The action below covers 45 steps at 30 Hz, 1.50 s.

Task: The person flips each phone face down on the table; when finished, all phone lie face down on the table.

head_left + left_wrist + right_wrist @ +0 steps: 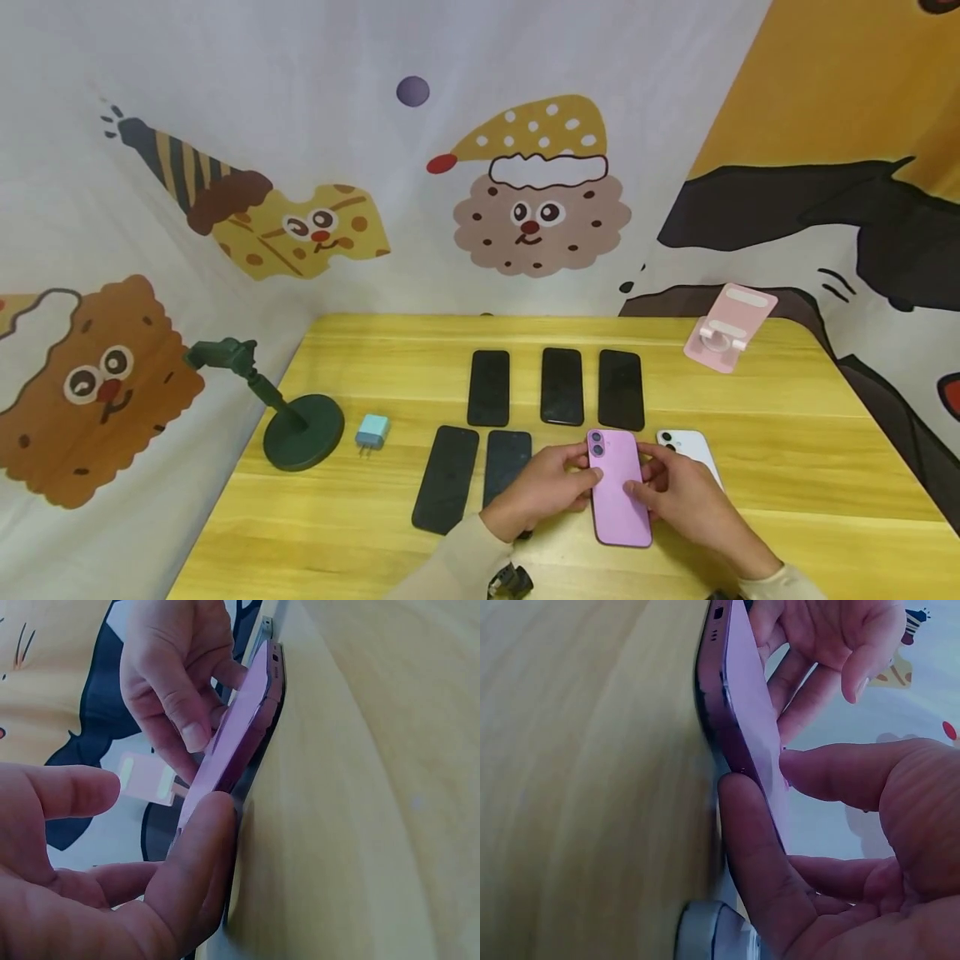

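Observation:
A pink smartphone (621, 504) lies back side up between my hands, camera lenses at its far left corner, one end slightly off the table. My left hand (551, 483) holds its left edge with the fingers; in the left wrist view the thumb stands away from the phone. My right hand (682, 496) grips the right edge, its thumb (832, 774) against the back. Just beyond the right hand sits a white smartphone (696, 450), partly covered by that hand. A dark smartphone (507, 460) is partly hidden behind the left hand.
Three black phones (562, 386) form a row farther back, and another black phone (446, 479) lies to the left. A light-blue charger plug (372, 431) and a green desk lamp (303, 432) stand at left. A pink phone stand (731, 327) is at the back right.

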Each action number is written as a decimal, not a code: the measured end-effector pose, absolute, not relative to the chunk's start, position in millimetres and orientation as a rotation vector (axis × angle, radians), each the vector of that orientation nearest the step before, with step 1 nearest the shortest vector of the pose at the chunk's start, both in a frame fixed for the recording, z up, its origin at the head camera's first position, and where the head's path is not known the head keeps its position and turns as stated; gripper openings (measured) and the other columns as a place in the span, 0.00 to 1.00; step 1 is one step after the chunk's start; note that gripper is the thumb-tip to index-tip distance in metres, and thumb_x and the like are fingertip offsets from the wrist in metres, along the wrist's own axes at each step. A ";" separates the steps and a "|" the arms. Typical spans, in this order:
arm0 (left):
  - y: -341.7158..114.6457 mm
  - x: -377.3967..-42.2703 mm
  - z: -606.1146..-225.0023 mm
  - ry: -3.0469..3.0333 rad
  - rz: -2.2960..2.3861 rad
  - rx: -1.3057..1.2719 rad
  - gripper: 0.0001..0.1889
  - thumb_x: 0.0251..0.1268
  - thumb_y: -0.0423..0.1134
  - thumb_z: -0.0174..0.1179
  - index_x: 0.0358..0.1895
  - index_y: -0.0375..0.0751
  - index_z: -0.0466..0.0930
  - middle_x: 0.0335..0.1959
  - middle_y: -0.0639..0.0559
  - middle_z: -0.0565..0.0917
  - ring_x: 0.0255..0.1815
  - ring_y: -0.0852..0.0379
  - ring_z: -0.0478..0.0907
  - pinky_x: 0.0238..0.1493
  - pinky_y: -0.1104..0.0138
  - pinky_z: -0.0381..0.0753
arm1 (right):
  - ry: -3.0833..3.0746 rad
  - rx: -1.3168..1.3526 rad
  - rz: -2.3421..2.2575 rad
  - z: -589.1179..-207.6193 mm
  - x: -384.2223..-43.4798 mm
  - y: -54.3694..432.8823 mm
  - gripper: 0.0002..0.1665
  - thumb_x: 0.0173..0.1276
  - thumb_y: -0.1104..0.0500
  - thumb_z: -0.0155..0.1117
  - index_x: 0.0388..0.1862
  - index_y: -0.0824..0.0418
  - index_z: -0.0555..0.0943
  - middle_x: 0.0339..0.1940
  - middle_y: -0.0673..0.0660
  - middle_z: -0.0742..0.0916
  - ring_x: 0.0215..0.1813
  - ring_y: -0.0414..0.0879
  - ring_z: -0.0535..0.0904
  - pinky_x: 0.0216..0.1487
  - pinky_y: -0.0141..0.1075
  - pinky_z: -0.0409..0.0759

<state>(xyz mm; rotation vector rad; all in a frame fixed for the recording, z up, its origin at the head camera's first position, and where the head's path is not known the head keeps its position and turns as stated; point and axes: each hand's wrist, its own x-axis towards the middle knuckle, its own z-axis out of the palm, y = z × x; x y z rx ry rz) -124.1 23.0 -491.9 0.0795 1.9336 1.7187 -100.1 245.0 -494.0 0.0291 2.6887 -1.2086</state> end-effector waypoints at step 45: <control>-83.2 -117.6 -479.5 2.132 1.785 0.059 0.26 0.79 0.42 0.62 0.73 0.37 0.74 0.66 0.39 0.80 0.62 0.46 0.82 0.59 0.51 0.86 | 2.701 -0.320 -1.335 -484.1 -130.0 158.8 0.27 0.71 0.54 0.76 0.66 0.62 0.82 0.44 0.52 0.89 0.40 0.37 0.84 0.41 0.30 0.83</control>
